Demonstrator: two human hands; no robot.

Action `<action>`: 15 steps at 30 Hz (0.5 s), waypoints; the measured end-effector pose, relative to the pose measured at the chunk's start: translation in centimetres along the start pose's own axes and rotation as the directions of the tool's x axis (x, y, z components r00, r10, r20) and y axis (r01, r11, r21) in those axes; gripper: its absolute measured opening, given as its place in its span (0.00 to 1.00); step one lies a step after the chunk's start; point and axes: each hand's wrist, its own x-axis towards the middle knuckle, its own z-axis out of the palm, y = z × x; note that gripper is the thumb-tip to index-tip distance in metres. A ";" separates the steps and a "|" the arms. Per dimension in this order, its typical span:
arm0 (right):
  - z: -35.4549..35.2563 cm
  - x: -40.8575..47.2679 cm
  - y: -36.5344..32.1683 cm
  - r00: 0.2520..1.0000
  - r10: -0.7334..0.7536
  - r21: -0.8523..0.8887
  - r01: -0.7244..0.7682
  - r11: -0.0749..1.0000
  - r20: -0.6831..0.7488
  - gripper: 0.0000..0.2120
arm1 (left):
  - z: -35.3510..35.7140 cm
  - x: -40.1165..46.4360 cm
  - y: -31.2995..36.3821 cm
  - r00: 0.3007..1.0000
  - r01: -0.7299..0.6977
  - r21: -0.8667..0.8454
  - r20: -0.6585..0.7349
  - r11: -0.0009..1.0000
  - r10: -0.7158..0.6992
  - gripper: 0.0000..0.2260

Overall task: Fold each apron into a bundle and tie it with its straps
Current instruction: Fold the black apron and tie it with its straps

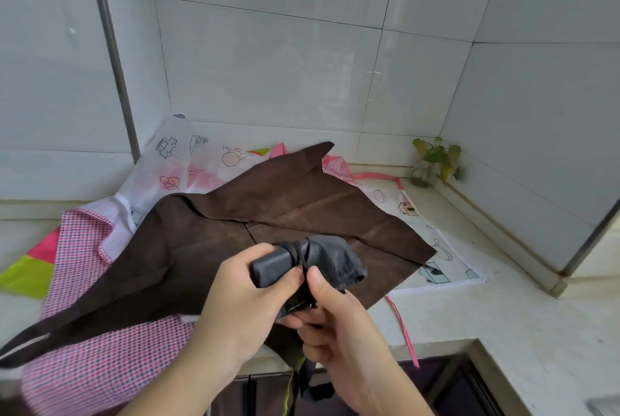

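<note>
A dark grey apron bundle (322, 259) is rolled tight and held just above the counter, with a thin black strap (300, 261) wound around its middle. My left hand (245, 295) grips the bundle's left end from below and the side. My right hand (335, 318) pinches the strap at the bundle's front, thumb on top. A dark strap end (312, 378) hangs down below my hands. Under them a brown apron (255, 224) lies spread flat.
A pink checked apron (100, 358) lies at the front left, and a white printed apron (208, 160) beneath reaches the tiled wall. A small potted plant (432, 160) stands in the back right corner. A pink ribbon (402, 331) trails over the bare counter (503, 331) at right.
</note>
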 end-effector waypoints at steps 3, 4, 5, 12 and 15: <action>0.3 -0.1 -0.2 0.999 -0.016 0.092 0.021 0.996 -0.051 0.18 | -0.2 -0.2 0.3 0.994 0.101 -0.078 0.055 0.992 -0.096 0.03; 0.3 -0.2 -0.2 0.997 -0.045 0.105 0.051 0.993 -0.061 0.13 | -0.3 -0.2 0.5 0.988 0.145 -0.127 0.080 0.981 -0.136 0.04; 0.4 -0.2 -0.2 0.995 -0.062 0.118 0.072 0.990 -0.084 0.13 | -0.3 -0.1 0.7 0.982 0.180 -0.159 0.088 0.971 -0.167 0.06; 0.4 0.1 -0.1 0.972 -0.041 0.178 0.084 0.980 -0.232 0.20 | -1.4 0.9 0.5 0.998 0.039 0.078 -0.053 0.996 -0.035 0.10; 0.0 0.1 -0.4 0.980 0.002 0.212 0.042 0.976 -0.201 0.21 | -2.7 1.5 0.7 0.996 0.019 0.130 0.084 0.991 -0.030 0.17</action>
